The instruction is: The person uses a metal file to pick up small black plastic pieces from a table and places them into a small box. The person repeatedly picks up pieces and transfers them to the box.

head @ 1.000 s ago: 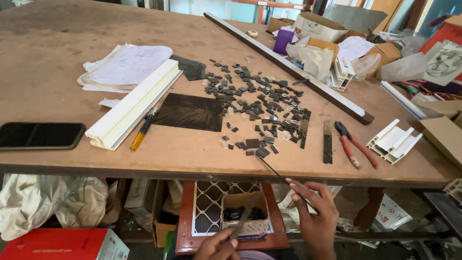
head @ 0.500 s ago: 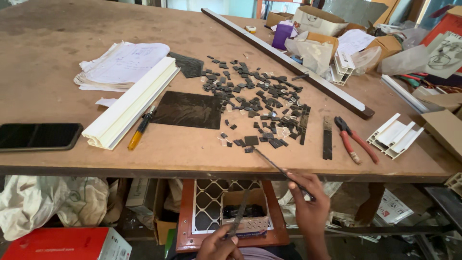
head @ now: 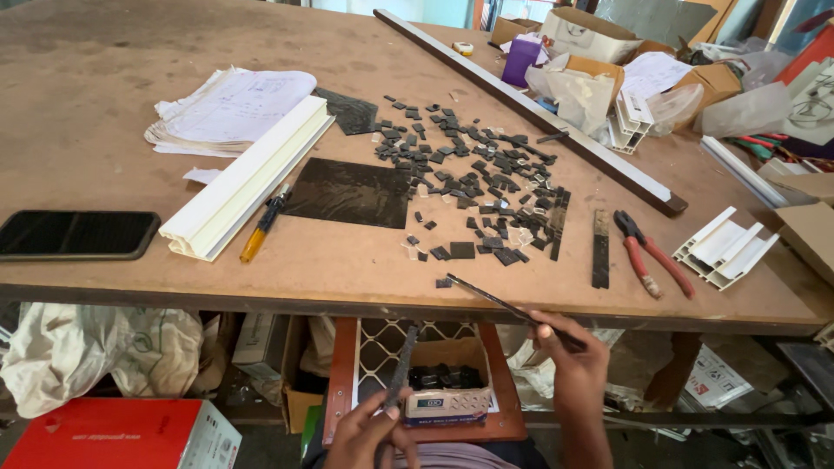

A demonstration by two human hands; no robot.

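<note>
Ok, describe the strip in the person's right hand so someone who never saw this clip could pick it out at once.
Start at the wooden worktable and follow its near edge to the right hand just below it. The long thin dark strip it pinches slants up over the table edge. Unlike the short flat strip lying beside the red-handled pliers, it is lifted and held.

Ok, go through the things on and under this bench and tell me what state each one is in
Right hand: gripping a thin dark blade, its tip over the table edge.
Left hand: holding a dark strip upright.
Small box: open, dark pieces inside.
Pliers: lying flat, handles slightly apart.
Phone: screen dark, face up.
Black sheet: flat on the table.
Black pieces: scattered loose.
Papers: stacked, crumpled edges.
</note>
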